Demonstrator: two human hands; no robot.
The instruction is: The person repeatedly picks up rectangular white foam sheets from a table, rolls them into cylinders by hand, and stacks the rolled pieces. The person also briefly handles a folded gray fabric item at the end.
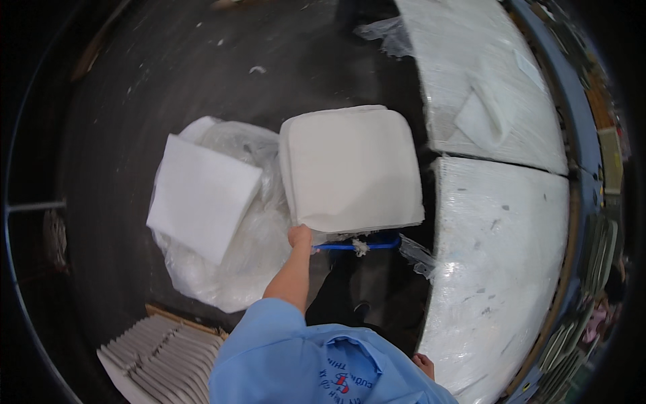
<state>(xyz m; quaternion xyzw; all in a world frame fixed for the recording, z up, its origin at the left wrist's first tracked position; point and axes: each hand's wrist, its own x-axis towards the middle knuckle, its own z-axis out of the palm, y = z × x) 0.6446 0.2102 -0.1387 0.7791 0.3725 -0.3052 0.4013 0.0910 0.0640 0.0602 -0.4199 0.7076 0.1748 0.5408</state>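
A thick stack of white padded sheets (350, 168) lies on a blue frame (356, 246) in front of me. My left hand (301, 237) reaches forward from a light blue sleeve and closes on the stack's near left corner, right where the blue bar begins. My right hand (424, 364) sits low at the right, against the edge of the plastic-wrapped table (498, 269). It is mostly hidden by my shoulder, so its grip is unclear.
A clear plastic bag (235, 262) with a flat white sheet (202, 195) on top lies on the dark floor at left. A fanned pile of pale flat pieces (161, 357) sits at lower left. A second wrapped table section (484, 81) is at the far right.
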